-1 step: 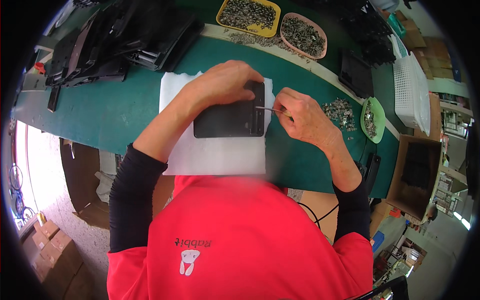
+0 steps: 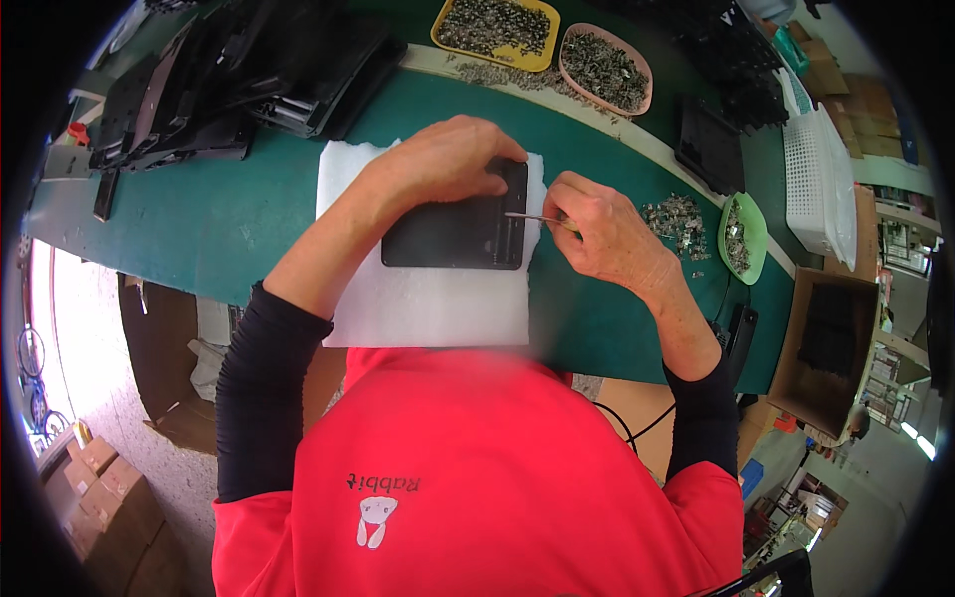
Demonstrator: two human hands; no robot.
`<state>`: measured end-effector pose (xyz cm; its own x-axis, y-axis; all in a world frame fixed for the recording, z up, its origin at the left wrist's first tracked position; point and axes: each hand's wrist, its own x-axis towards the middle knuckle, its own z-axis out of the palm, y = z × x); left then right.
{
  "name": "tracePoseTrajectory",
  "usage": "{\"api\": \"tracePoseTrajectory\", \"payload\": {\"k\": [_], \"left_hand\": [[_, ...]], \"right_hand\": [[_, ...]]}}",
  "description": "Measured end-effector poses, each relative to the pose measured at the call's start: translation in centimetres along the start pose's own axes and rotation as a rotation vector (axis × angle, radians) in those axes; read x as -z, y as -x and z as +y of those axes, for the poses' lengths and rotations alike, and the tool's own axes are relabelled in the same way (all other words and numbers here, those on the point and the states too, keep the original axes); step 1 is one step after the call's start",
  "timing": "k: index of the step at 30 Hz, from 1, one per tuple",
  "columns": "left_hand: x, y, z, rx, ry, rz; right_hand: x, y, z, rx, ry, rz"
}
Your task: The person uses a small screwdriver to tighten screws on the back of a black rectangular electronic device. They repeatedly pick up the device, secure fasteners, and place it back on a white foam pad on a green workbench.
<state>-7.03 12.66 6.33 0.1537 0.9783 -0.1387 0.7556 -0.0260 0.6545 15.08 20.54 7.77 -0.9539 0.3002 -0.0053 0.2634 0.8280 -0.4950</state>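
Note:
A flat black plastic panel [image 2: 448,234] lies on a sheet of white foam [image 2: 428,313] in front of me. My left hand [image 2: 453,164] grips its far side, the thumb on the upper face and the other fingers curled over, partly hidden. In my right hand [image 2: 607,229] is a screwdriver [image 2: 532,216] with a thin metal shaft and a yellowish handle mostly covered by the fingers. Its shaft reaches left over the panel's right end, and the tip meets a narrow slotted strip there. Whether anything small sits under the tip I cannot make out.
Small metal parts fill a yellow tray [image 2: 532,60], a pink tray [image 2: 642,104] and a green bowl [image 2: 758,244]; a loose heap [image 2: 676,224] lies beside the bowl. Black panels [image 2: 298,109] are stacked at the left back. A white basket [image 2: 806,184] and a cardboard box [image 2: 856,274] stand right.
The black panel has shifted very slightly to the left and away from me, under my left hand. My right hand keeps the screwdriver in nearly the same place.

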Motion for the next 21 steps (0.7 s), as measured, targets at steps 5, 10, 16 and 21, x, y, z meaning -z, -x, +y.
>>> {"api": "tracePoseTrajectory", "payload": {"k": [5,10,16,21], "left_hand": [[-0.3,-0.5,-0.8,0.022,0.105,-0.025],[-0.2,-0.4,-0.9,0.018,0.122,-0.025],[-0.5,-0.5,-1.4,0.018,0.153,-0.027],[0.1,-0.4,-0.9,0.019,0.181,-0.054]], "right_hand": [[-0.6,-1.0,-0.7,0.030,0.103,-0.097],[-1.0,-1.7,-1.5,0.056,0.206,-0.146],[-0.5,-3.4,-3.1,0.071,0.357,-0.293],[-0.5,-3.9,-3.7,0.174,0.442,-0.298]]}}
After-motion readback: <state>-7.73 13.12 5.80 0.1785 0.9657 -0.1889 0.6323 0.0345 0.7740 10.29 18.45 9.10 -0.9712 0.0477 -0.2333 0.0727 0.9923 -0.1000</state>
